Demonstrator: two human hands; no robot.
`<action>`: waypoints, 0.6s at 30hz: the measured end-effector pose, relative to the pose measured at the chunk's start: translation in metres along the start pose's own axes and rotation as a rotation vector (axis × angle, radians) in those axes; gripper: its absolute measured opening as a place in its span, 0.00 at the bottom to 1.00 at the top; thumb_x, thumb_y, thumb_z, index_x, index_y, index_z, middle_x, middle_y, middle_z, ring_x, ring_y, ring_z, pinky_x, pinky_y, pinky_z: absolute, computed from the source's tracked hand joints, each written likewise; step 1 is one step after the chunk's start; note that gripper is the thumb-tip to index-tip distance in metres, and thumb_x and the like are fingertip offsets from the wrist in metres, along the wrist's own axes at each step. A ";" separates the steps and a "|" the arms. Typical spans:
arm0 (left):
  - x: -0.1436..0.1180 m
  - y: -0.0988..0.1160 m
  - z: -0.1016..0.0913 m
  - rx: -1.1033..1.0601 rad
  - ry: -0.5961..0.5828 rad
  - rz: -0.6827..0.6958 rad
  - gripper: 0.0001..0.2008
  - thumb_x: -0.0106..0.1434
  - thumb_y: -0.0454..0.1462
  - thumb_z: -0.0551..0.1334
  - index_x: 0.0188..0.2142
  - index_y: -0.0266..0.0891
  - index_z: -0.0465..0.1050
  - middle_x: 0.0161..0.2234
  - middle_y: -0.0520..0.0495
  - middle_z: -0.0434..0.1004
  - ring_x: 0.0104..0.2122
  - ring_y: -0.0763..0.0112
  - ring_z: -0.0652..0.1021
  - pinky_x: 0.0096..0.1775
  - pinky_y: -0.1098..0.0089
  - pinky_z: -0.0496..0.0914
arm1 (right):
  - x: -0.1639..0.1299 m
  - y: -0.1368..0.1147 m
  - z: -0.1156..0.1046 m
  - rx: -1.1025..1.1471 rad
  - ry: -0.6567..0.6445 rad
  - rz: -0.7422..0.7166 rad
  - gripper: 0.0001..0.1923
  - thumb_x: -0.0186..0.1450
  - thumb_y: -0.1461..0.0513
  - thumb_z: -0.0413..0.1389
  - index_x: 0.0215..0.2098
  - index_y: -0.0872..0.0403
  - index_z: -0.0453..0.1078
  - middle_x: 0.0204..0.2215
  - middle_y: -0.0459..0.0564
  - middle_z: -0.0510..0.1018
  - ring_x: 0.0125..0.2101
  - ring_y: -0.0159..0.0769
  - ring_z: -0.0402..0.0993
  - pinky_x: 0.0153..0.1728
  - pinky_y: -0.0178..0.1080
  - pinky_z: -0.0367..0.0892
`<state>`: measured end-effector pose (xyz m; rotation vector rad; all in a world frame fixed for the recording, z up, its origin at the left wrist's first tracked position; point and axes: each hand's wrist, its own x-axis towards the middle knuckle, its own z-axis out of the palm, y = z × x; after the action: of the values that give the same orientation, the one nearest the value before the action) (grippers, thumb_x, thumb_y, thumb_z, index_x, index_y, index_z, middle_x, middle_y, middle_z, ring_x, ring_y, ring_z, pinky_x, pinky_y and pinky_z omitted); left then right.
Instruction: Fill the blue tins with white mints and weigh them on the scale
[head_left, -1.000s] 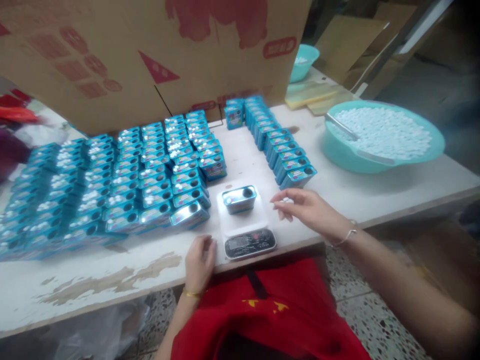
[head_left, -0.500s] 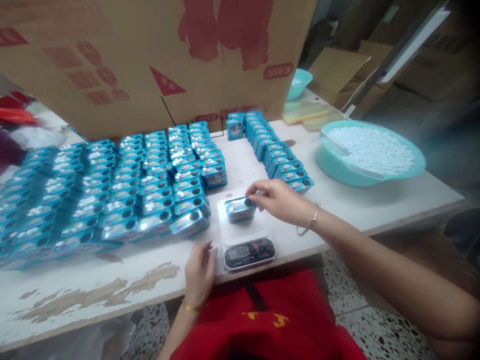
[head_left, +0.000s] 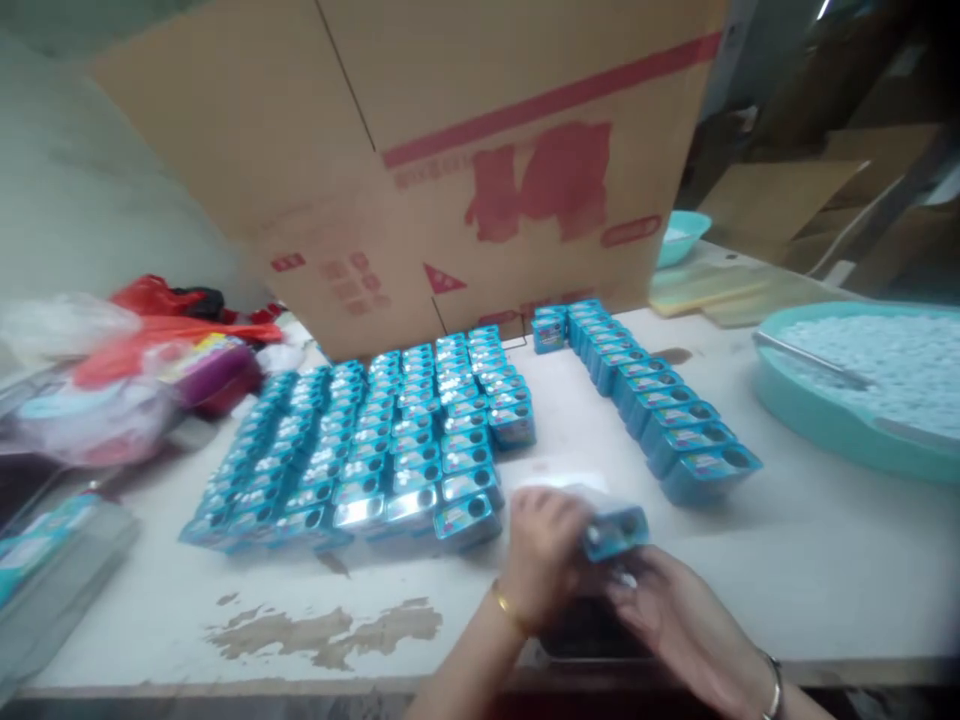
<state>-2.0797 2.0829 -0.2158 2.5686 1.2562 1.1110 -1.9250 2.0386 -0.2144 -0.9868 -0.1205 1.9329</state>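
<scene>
Nearest the table edge, two hands meet over one small blue tin (head_left: 615, 530). The left hand (head_left: 541, 558) wraps its fingers around the tin's near end and holds it just above the white table (head_left: 787, 570); the right hand (head_left: 664, 610) sits under and beside it, fingers curled, though I cannot tell whether it actually grips the tin. A dark scale (head_left: 592, 632) is mostly hidden beneath both hands.

Just left of them a block of blue tins (head_left: 375, 450) stands packed in about six rows, too many and too blurred to count. To the right, a single line of tins (head_left: 645, 400), roughly a dozen, runs away from the hands.

Farther right, a teal basin (head_left: 832, 425) holds a heap of small white pieces and one metal scoop (head_left: 810, 358). On the far left lie some red and clear bags (head_left: 127, 370). A large cardboard box (head_left: 420, 170) walls off the back, with one smaller teal bowl (head_left: 681, 232) beyond it.
</scene>
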 end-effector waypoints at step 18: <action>-0.015 0.011 -0.012 0.174 0.149 0.327 0.10 0.57 0.32 0.62 0.40 0.43 0.70 0.36 0.52 0.78 0.38 0.71 0.73 0.49 0.64 0.60 | 0.007 0.013 -0.011 -0.054 0.015 -0.100 0.07 0.55 0.59 0.60 0.30 0.50 0.68 0.16 0.44 0.67 0.16 0.34 0.68 0.11 0.33 0.63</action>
<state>-2.0867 2.0623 -0.2115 2.9509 1.0228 1.3239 -1.9281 2.0335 -0.2321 -1.0114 -0.2103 1.8389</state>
